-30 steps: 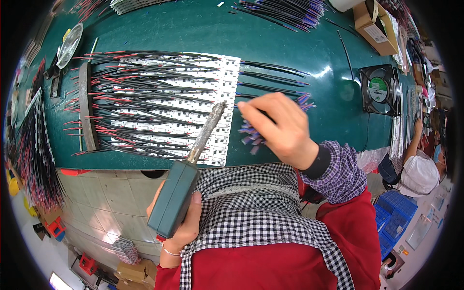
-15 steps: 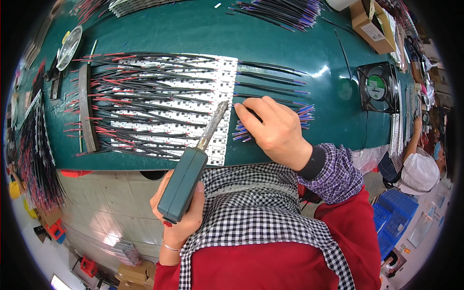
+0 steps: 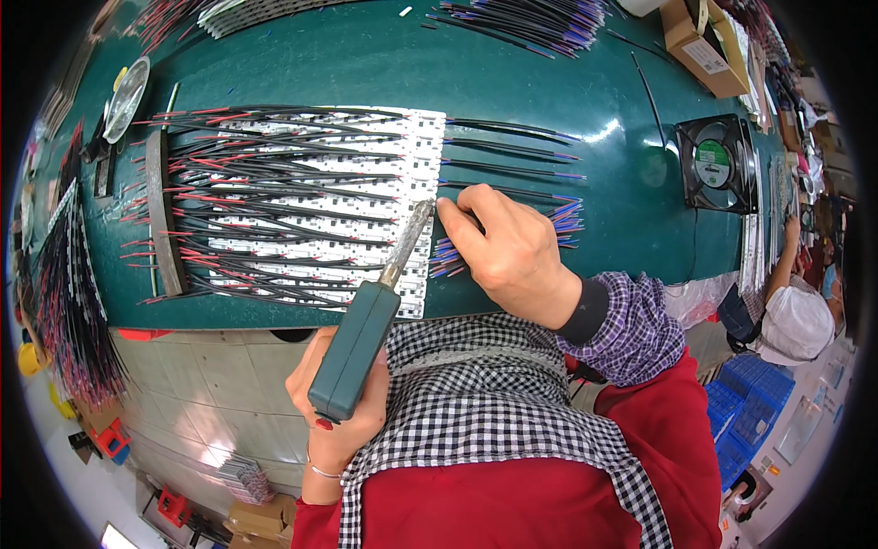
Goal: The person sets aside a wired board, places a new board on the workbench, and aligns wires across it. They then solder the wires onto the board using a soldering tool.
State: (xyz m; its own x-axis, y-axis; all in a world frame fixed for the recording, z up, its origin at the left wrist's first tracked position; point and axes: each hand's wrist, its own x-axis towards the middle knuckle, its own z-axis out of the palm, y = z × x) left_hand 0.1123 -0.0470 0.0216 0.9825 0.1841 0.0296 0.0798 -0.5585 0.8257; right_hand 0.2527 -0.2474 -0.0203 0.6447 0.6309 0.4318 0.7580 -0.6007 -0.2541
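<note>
My left hand point(image 3: 352, 428) is wrapped around the dark green handle of a soldering iron point(image 3: 352, 343). The iron's tip rests at the right edge strip of a white circuit board panel point(image 3: 422, 146), near its middle. Just right of that spot, my right hand point(image 3: 510, 249) is closed in a pinch at the end of a black wire point(image 3: 526, 190), which runs off to the right; the fingertips hide the joint. Black and red wires point(image 3: 302, 192) lie in rows across the panel. Several loose wires with bluish ends point(image 3: 567, 220) lie beyond my right hand.
A dark bar point(image 3: 165, 220) lies across the wires at left, near a round clear dish point(image 3: 126, 99) on a stand. A fan point(image 3: 716, 165) and cardboard box point(image 3: 704, 50) stand at right. More wires point(image 3: 540, 23) lie at the back. Another person point(image 3: 794, 320) sits far right.
My right hand and the iron's tip have shifted slightly down, and the hand a little left. The panel's near end has moved slightly left. Both hands keep their hold.
</note>
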